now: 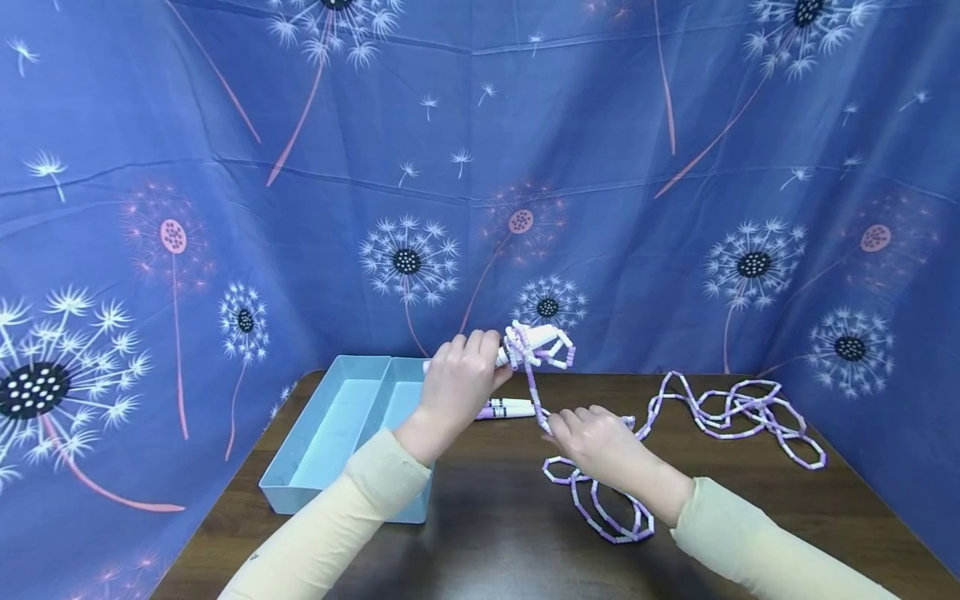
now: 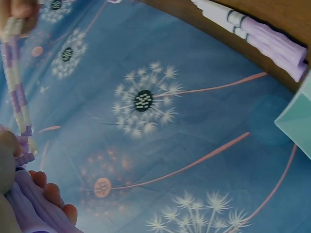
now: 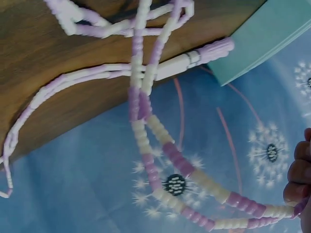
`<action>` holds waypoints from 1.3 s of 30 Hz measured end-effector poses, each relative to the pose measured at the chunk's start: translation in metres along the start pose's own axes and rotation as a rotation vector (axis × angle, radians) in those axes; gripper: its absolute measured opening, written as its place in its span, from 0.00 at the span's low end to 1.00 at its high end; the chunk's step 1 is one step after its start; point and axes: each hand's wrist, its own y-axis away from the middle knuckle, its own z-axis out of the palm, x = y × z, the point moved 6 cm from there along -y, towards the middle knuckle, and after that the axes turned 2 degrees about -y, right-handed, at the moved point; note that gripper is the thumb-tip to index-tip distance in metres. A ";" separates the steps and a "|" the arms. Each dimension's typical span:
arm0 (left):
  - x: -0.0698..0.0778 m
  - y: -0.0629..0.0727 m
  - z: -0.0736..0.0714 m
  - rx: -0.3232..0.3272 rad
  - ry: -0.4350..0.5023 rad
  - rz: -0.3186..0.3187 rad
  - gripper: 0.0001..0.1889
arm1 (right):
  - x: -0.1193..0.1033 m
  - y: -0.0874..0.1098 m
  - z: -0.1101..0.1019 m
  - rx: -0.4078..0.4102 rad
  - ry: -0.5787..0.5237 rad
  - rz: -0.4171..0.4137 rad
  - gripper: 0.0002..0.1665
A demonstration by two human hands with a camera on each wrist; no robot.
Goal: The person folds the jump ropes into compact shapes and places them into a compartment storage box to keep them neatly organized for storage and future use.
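Observation:
My left hand (image 1: 468, 371) is raised above the table's far edge and grips one handle (image 1: 534, 338) of a purple-and-white beaded jump rope, with several loops of rope wound round that handle. From it a strand of rope (image 1: 534, 392) drops to my right hand (image 1: 577, 427), which pinches it just above the table. The rest of the rope (image 1: 738, 412) lies in loose loops to the right and under my right wrist. The second handle (image 1: 506, 409) lies on the table between my hands and shows in the wrist views (image 2: 272, 36) (image 3: 194, 58).
A light blue divided tray (image 1: 337, 425) stands at the table's left, beside my left forearm. The dark wooden table (image 1: 495, 533) is ringed by a blue dandelion-print cloth (image 1: 675, 250) at the back and both sides.

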 end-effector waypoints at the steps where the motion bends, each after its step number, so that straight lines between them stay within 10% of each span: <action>1: -0.001 0.001 0.003 -0.008 -0.009 -0.007 0.23 | -0.002 -0.001 -0.002 0.006 0.009 -0.007 0.23; 19: 0.010 0.025 0.030 -0.144 -0.045 0.079 0.20 | -0.022 -0.027 -0.058 0.141 0.005 -0.135 0.18; 39: 0.037 0.037 0.023 -0.151 -0.076 0.309 0.07 | 0.009 -0.045 -0.078 -0.085 0.053 -0.378 0.15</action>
